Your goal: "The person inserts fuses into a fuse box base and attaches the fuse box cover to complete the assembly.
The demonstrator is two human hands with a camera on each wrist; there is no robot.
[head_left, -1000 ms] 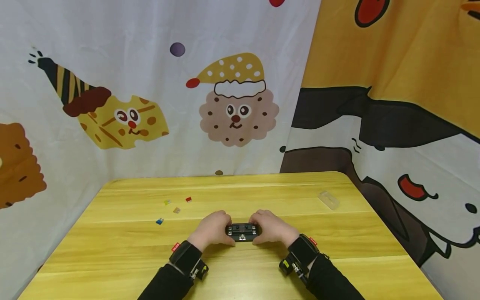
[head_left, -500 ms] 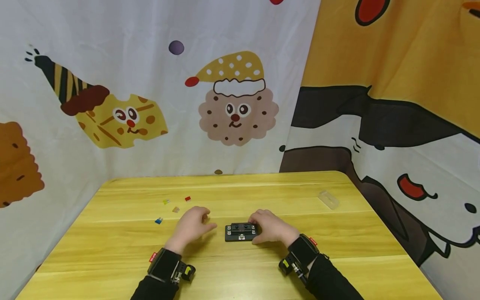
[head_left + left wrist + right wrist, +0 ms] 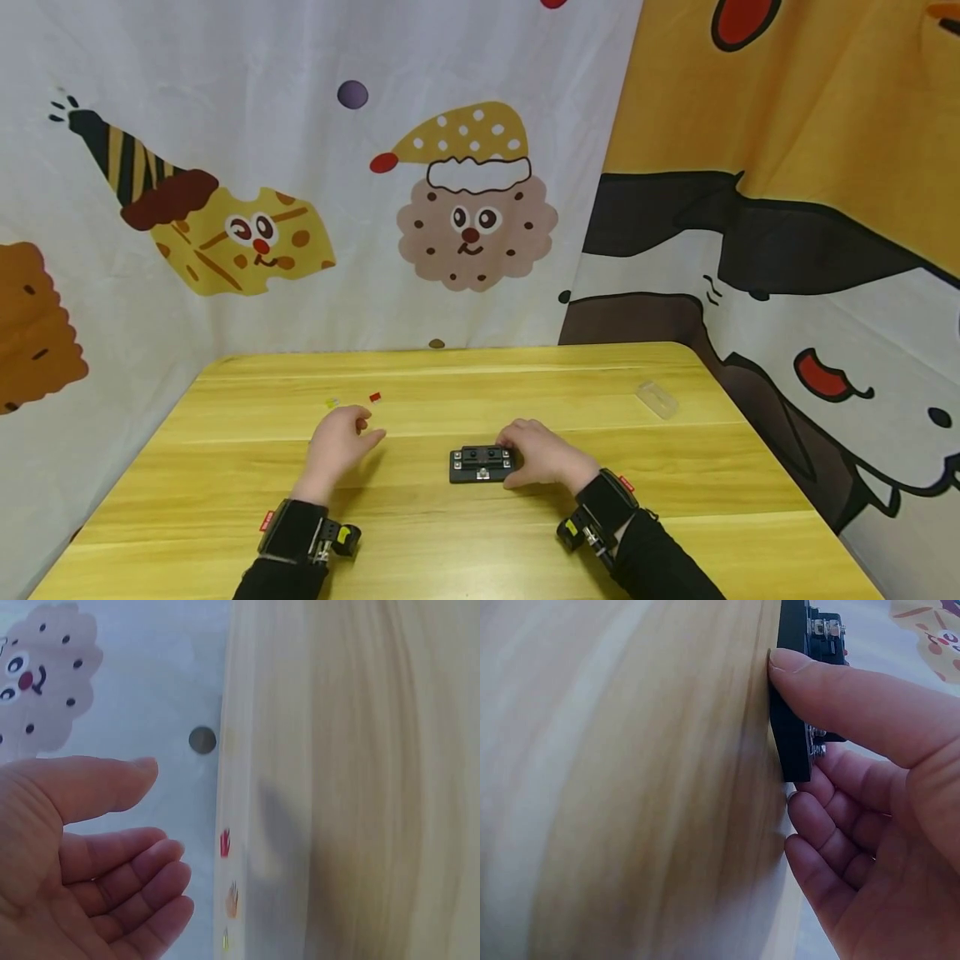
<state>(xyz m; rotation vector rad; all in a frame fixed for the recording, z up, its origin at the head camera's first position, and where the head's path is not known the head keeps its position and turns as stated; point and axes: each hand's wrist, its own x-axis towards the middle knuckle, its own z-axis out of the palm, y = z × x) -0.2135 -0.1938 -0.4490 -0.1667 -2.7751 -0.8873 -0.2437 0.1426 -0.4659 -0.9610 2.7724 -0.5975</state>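
A black terminal block (image 3: 481, 464) with metal screws lies flat on the table (image 3: 480, 550), near its middle. My right hand (image 3: 551, 456) holds the block's right end. In the right wrist view the thumb presses along one long edge of the block (image 3: 795, 750) and the curled fingers lie behind it. My left hand (image 3: 335, 454) hovers to the left with loosely bent fingers and nothing between them. Beyond it lie a small red blade fuse (image 3: 376, 397) and a yellow-green one (image 3: 332, 403). An orange fuse (image 3: 232, 900) shows in the left wrist view; the blue one is hidden.
A clear plastic cover (image 3: 657, 400) lies at the back right of the table. Behind the table hangs a cartoon-printed curtain (image 3: 300, 317). Both wrists carry black straps with small cameras, the left one (image 3: 345, 540) low over the table.
My left hand has let go of the terminal block and moved left towards the fuses, now covering the blue and orange ones in the head view. My right hand stays on the block.
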